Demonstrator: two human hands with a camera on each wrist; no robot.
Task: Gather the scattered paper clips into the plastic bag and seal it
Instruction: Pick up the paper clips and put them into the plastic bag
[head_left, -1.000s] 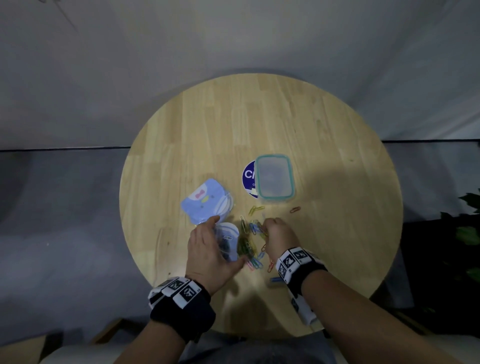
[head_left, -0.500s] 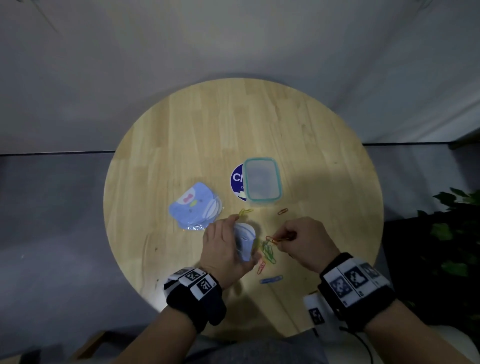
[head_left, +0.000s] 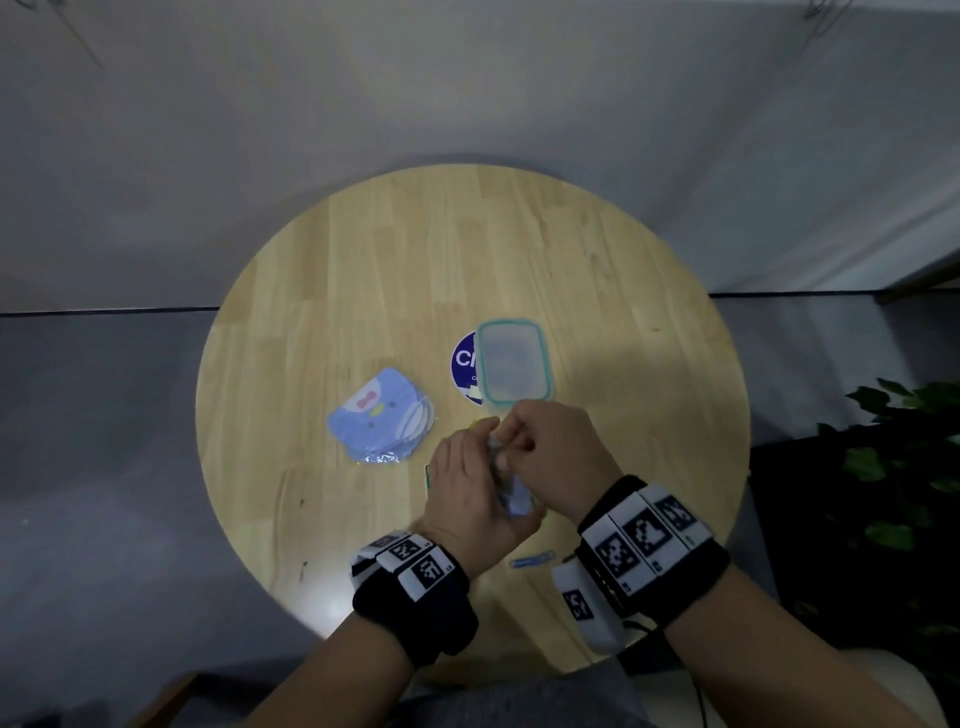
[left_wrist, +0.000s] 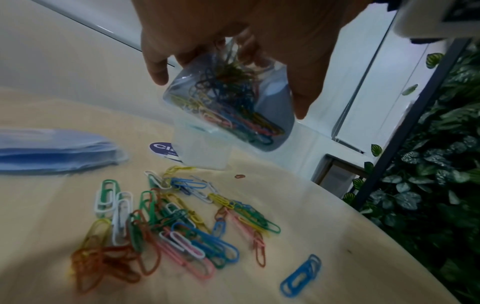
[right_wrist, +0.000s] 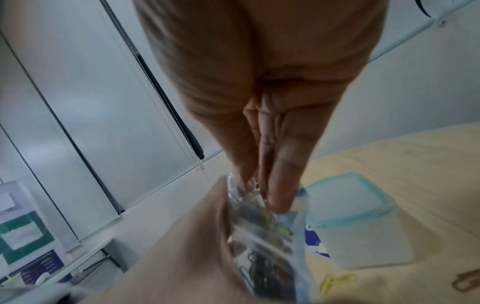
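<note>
My left hand grips a small clear plastic bag lifted off the round wooden table. The bag holds several coloured paper clips. My right hand has its fingers bunched together and dipped into the bag's mouth, pinching a few green and yellow clips. Under the hands lies a loose pile of coloured clips, hidden in the head view. A blue clip lies apart near the front edge. A small brown clip and a yellow clip lie near the container.
A clear lidded container with a teal rim stands just beyond the hands, partly over a round blue sticker. A blue packet of face masks lies to the left. Green plants stand right of the table.
My right hand has left the table and moved left to the bag's mouth with clips pinched in it. My left hand has raised the bag to meet it.
</note>
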